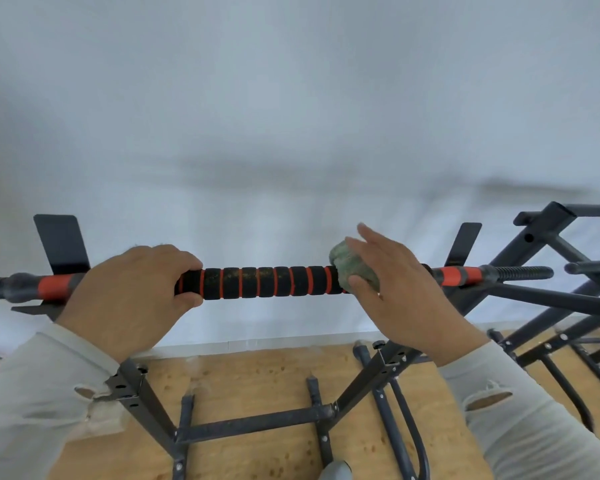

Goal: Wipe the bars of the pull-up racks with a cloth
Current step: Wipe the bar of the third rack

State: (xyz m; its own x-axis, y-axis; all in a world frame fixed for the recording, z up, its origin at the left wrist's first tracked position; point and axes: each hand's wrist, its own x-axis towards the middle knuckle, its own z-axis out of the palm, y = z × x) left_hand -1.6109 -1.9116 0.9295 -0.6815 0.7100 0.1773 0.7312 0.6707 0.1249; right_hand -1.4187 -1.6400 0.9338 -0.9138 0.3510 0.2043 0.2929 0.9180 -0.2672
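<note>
A horizontal pull-up bar [264, 282] with black foam ribs and orange rings runs across the middle of the view, dusty near its centre. My left hand [132, 292] grips the bar's left part, fingers curled over the top. A bunched green cloth [352, 266] sits on the bar right of centre. My right hand [402, 292] presses the cloth against the bar, thumb under it and fingers stretched over it.
The rack's dark steel legs and crossbar [257, 422] stand below on a wooden floor [257, 375]. A second dark rack [561, 271] crowds the right side. Two flat black brackets [61, 242] rise behind the bar. A white wall [291, 116] is close behind.
</note>
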